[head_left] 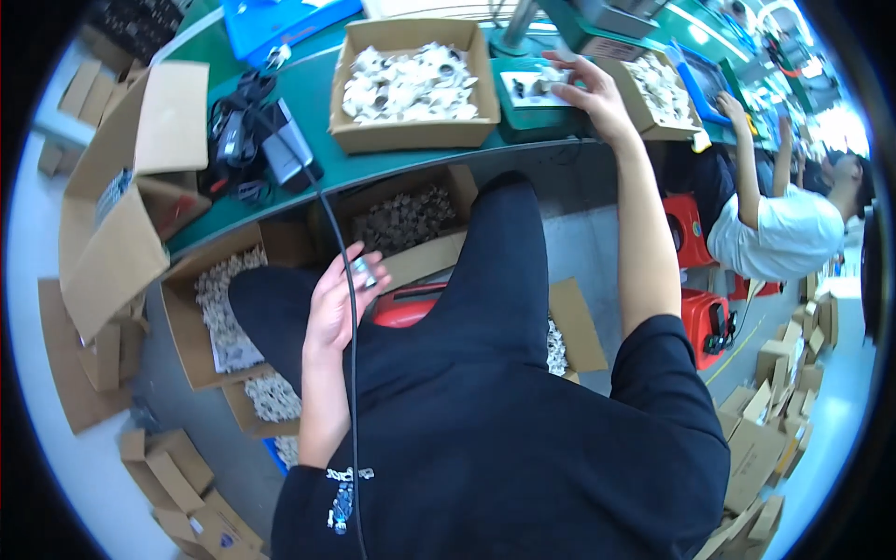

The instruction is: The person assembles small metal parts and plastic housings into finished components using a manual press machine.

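Observation:
My left hand (338, 301) is raised over my lap, its fingers curled round a small silvery metal part (365, 272). My right hand (595, 98) reaches to the bench, thumb and fingers bent together over a green fixture (532, 119) with a white plate (525, 87) on top. Something small and whitish shows at those fingertips, too blurred to name. Left of the fixture, a cardboard box (411, 138) holds many small white plastic parts (406, 86). To the right of my right hand, another box holds similar white parts (658, 86).
A black cable (350, 373) hangs across the view, passing before my left hand. Black cords and a grey device (286, 145) lie on the green bench (308, 79). Open cartons of parts (401, 219) stand beneath. At right, a co-worker (779, 229) sits near red stools (700, 327).

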A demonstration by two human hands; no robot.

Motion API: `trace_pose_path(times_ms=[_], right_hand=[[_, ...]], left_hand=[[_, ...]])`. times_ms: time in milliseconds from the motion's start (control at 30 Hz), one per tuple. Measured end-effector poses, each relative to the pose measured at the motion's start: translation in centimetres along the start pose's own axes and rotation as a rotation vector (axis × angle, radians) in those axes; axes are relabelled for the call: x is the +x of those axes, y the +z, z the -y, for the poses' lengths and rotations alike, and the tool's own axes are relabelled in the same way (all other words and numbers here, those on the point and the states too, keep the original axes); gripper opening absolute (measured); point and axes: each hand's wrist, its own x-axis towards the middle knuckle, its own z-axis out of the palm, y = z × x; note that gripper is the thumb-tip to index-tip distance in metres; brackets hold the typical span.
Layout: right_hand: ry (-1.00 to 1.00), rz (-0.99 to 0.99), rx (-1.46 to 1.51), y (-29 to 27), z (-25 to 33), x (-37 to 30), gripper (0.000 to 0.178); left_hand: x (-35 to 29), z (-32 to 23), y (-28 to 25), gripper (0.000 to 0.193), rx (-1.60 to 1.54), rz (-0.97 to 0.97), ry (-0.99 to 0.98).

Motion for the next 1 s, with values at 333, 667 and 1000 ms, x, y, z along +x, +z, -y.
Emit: trace_pose_path(times_ms=[333, 667, 1000], right_hand=[[-0.547, -0.450, -0.548, 7.5, 2.3, -4.5, 0.041], [-0.504, 0.493, -0.217, 12.7, 9.9, -6.1, 0.038], [-0.176, 0.245, -0.094, 11.7, 7.7, -8.7, 0.027]], left_hand=[[0.4, -1.0, 6.0, 0.049, 0.326, 0.178, 0.130], [0.5, -1.1, 6.7, 0.045, 0.239, 0.263, 0.184], [0.7, -1.1, 6.5, 0.043, 0.209, 0.229, 0.106]])
